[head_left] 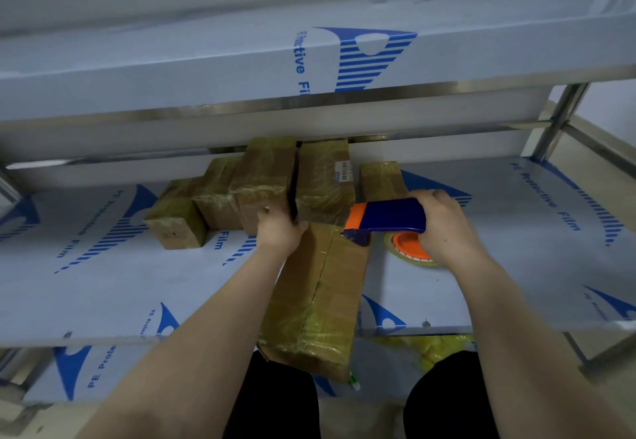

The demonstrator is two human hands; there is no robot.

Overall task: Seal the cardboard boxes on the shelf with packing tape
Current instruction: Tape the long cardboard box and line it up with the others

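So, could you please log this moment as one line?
left hand: holds long box far end | right hand: grips tape dispenser on box top

A pale film (pixel 206 70) is laid over the top level. Blue letters reading "Protective Film" are printed on it, beside a blue striped shape (pixel 364 60). The same blue print is seen low down on the left. A shiny metal post (pixel 559 118) is seen on the right, with pale floor (pixel 612 142) behind it. Down below, something yellow and crumpled (pixel 437 349) is seen. A small white and green thing (pixel 354 383) is seen near it, but what it is cannot be told.
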